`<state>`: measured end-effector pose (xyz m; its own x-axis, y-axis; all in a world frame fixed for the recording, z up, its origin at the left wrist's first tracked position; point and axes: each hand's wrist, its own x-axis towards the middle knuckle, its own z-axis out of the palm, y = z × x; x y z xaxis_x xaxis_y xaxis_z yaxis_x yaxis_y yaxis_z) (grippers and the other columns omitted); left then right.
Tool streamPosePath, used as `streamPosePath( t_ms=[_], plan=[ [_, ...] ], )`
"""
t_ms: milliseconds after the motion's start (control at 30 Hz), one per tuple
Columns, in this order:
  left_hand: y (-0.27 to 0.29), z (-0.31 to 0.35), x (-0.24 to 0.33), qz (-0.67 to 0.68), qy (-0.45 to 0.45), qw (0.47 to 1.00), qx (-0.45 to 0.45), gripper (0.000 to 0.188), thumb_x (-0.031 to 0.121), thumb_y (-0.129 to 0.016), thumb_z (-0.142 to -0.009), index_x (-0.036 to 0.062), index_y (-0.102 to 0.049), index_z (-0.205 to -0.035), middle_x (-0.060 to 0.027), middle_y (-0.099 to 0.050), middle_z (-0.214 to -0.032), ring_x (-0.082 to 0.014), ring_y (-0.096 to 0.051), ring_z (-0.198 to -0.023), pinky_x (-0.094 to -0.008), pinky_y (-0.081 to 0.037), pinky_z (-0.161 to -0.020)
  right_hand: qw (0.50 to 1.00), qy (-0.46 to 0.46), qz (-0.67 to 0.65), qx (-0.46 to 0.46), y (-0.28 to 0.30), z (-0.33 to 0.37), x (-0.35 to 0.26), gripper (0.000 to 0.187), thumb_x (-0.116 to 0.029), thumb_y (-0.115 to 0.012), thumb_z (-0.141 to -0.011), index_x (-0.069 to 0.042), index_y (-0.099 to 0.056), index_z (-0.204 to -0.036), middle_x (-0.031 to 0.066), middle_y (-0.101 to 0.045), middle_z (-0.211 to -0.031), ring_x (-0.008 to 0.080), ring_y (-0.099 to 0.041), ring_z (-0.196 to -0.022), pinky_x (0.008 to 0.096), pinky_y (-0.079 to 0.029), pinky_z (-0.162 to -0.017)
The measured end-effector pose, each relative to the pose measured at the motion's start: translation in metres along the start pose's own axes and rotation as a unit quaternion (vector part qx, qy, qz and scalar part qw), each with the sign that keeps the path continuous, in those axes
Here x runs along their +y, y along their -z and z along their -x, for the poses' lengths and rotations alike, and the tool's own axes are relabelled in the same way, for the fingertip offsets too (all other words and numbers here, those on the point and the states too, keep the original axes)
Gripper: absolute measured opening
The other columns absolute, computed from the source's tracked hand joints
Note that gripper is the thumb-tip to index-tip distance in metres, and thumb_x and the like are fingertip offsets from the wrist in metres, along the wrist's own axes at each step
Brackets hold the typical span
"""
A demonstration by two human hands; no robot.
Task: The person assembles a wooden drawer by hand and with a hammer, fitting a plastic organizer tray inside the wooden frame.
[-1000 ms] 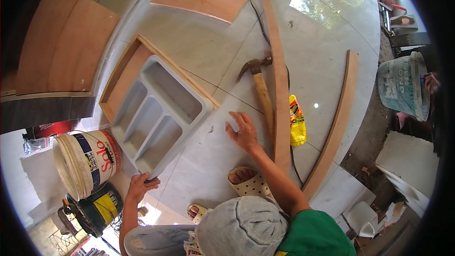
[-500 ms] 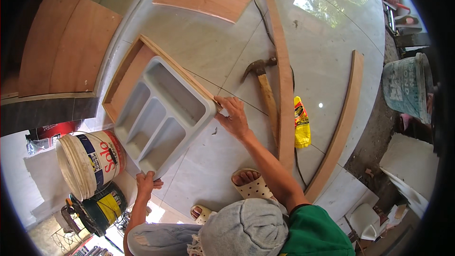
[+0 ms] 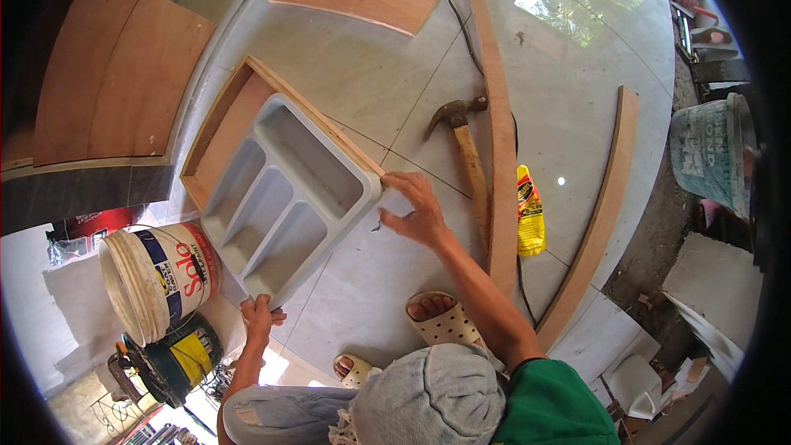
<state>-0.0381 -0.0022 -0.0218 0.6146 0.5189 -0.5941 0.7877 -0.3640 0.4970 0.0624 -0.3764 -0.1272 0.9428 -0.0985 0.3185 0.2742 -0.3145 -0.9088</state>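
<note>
- While the head view shows both hands low, the left hand (image 3: 259, 317) grips the near corner of the grey tray (image 3: 276, 276), probably to steady it.
- Right hand (image 3: 414, 208) is opened out, thumb apart, fingertips at the end of the wooden box (image 3: 315, 115); looks like guiding or feeling for alignment. Firm contact: can't tell.
- Tray lies over the box, near end jutting past the box's right-hand side; gap left at the far-left end. Near side of box hidden.
- Hammer (image 3: 466, 152) lies beside a wooden strip (image 3: 497, 173), likely parked within right-hand reach. Yellow packet (image 3: 531, 222) across the strip.
- Surface: glossy tiled floor (image 3: 354, 288), reflecting window light and leaves.
- Room: white bucket (image 3: 148, 280) at left, wooden panels (image 3: 124, 74) beyond it.
</note>
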Motion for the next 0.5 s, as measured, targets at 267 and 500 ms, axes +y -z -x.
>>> streamPosePath(
  t_ms=[267, 500],
  plan=[
    [0.004, -0.004, -0.005, 0.006, -0.002, 1.000, -0.006, 0.039, 0.025, -0.055, -0.082, -0.0101, -0.052, -0.098, -0.0231, -0.062, -0.071, -0.0305, -0.066, -0.053, -0.0350, -0.054, -0.043, 0.995, -0.084, 0.040, 0.022, -0.025, 0.013, -0.036, 0.091, -0.056, -0.084, -0.058, -0.004, -0.051, -0.125, 0.0182, -0.050, -0.128, 0.0329, -0.045, -0.117, 0.0451, -0.033, -0.098],
    [0.009, -0.009, 0.005, -0.021, 0.002, 0.997, -0.069, 0.037, 0.022, -0.055, -0.082, -0.0126, -0.053, -0.095, -0.0213, -0.063, -0.071, -0.0279, -0.066, -0.053, -0.0342, -0.054, -0.042, 0.987, -0.135, 0.056, 0.072, -0.042, 0.016, -0.046, 0.092, -0.055, -0.082, -0.063, -0.002, -0.045, -0.128, 0.0230, -0.045, -0.131, 0.0355, -0.042, -0.121, 0.0466, -0.033, -0.097]
  ],
)
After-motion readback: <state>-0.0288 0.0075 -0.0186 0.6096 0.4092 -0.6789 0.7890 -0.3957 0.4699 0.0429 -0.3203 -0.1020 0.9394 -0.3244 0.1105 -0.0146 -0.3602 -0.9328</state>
